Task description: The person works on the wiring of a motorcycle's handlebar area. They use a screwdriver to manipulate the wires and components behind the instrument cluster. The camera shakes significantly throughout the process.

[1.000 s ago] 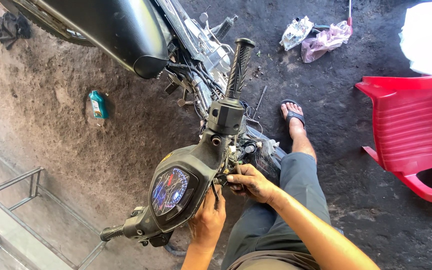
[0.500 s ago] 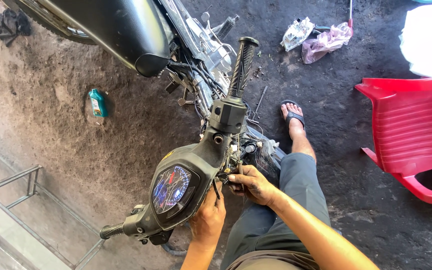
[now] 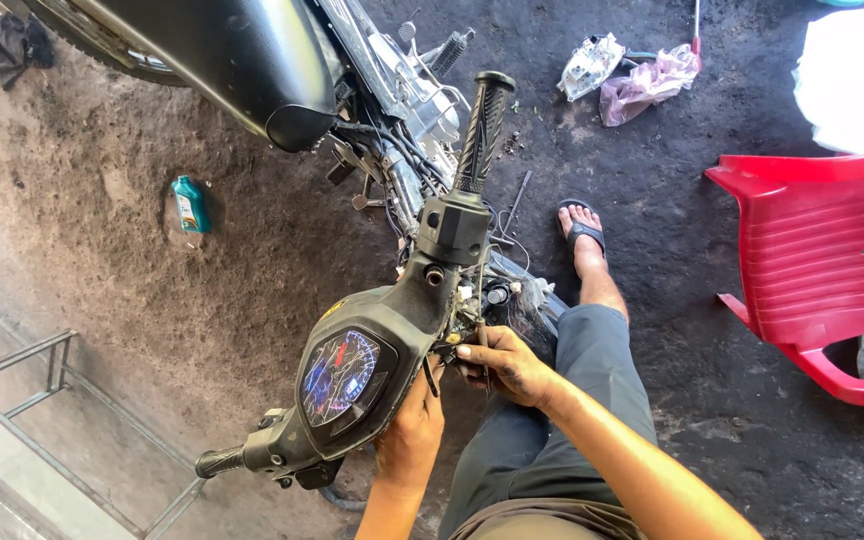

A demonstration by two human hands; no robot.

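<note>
Under the handlebar cover [image 3: 372,350], wiring [image 3: 472,310] is exposed & loose, front panel off, refit not done. Left hand [image 3: 410,435] grips cover's edge; right hand [image 3: 502,362] fingers pinch w/ wires.

I have a black motorcycle handlebar assembly [image 3: 392,340] running diagonally through the middle of the frame, its blue-lit speedometer [image 3: 340,376] facing up at lower centre, one ribbed grip [image 3: 480,132] pointing to the top, exposed wiring [image 3: 482,300] at its right side.
</note>
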